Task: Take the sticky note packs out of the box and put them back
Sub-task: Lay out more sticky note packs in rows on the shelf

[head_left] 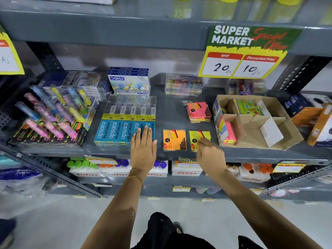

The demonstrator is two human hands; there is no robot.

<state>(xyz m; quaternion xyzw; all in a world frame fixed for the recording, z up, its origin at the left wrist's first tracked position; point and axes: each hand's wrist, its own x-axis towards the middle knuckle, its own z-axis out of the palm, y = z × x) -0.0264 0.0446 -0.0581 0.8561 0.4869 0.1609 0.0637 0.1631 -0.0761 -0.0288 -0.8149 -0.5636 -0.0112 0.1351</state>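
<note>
Right hand hovering open over yellow sticky note pack, fingers blurred, contact unclear, nothing gripped. Left hand lying flat, empty, on blue pencil boxes. Orange pack sitting between hands; pink stack beyond; cardboard divider box right of right hand, holding a few packs, likely mid-unload.

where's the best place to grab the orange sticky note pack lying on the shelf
Probably by its left and right edges, coming from above and the front. The orange sticky note pack lies flat on the shelf, with bare gaps beside it toward the pencil boxes and the yellow pack, so fingers can pinch across its width.
</note>
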